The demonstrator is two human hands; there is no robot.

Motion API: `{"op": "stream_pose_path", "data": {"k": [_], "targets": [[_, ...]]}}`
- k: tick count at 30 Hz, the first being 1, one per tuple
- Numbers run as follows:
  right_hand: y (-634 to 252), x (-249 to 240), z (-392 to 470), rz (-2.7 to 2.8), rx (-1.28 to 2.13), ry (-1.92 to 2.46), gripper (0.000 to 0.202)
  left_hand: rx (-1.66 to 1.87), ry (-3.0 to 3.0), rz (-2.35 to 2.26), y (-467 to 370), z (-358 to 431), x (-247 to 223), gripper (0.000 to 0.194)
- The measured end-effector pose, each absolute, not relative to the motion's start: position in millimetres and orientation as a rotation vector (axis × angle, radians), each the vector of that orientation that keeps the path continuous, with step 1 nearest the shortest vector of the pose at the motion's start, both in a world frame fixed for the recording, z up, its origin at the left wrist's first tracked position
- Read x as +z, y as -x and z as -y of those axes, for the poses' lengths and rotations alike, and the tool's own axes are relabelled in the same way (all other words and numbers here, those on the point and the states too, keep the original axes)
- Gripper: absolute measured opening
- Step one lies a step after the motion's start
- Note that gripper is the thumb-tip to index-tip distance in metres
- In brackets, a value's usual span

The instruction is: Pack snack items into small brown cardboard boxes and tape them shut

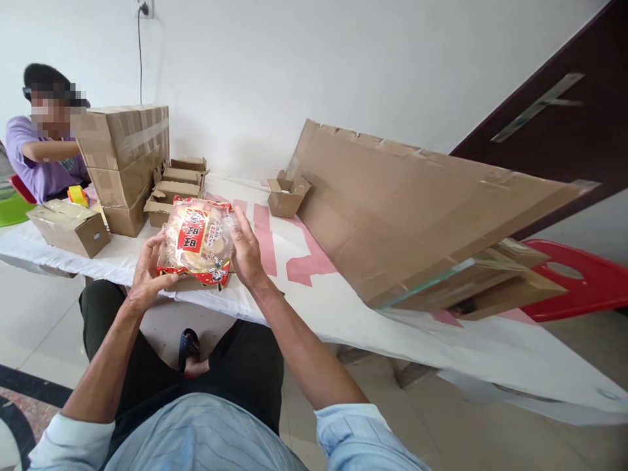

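Observation:
Between my two hands is a clear and red plastic bag of rice crackers point(197, 241), its printed front facing up. My left hand point(146, 269) grips the bag's lower left side, thumb along the bottom edge. On the right side of the bag, my right hand point(246, 250) holds it with the fingers at the upper edge. Just under the bag, part of a cardboard box point(189, 284) shows at the table's front edge; the bag covers most of it. Several open small cardboard boxes point(179, 188) stand in a row behind the bag.
Stacked taped boxes point(125, 167) rise at the left, beside a closed box point(71, 226) and a yellow tape dispenser point(77, 195). A person point(49, 150) sits beyond them. A small open box point(288, 196) and large cardboard point(392, 209) occupy the right, near a red chair point(579, 278).

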State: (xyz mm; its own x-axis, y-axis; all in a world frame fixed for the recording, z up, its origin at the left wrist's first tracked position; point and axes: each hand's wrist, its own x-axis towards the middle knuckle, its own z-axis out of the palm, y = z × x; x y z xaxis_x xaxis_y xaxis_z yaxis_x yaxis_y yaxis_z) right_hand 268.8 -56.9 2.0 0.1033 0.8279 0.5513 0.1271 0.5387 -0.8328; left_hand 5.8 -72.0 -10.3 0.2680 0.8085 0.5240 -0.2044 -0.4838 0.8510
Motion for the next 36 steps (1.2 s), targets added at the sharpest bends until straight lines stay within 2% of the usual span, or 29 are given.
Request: {"op": "stream_pose_path", "data": {"k": [5,11,19,22,25,27,30,36], "targets": [[-267.2,2.6,57.2,1.37,0.641,0.87,0.091,1.34,-1.483,-0.537,-10.1,78.1,-4.2,0.068],[-263.3,4.9,59.3,1.3,0.684,0.82,0.094,1.324,-1.456,-0.527,-12.6,74.2,-8.7,0.082],[-265.9,2.9,56.3,1.292,0.69,0.854,0.098,1.327,-1.403,-0.529,-9.4,68.9,-10.0,0.076],[-280.9,14.0,56.8,1.36,0.544,0.898,0.09,1.297,-1.403,-0.616,3.4,62.3,1.7,0.072],[-303.8,37.2,62.9,1.524,0.409,0.926,0.069,1.17,-1.469,-0.724,19.8,54.4,22.3,0.062],[-316.5,54.0,69.3,1.666,0.505,0.948,0.06,1.036,-1.581,-0.755,26.6,49.2,39.2,0.05],[-323.0,70.6,79.2,1.896,0.861,0.999,0.063,0.846,-1.76,-0.739,25.4,42.4,64.6,0.035],[-304.7,63.6,92.4,2.199,1.36,0.888,0.057,0.585,-1.822,-0.647,6.2,36.2,102.6,0.026]]}}
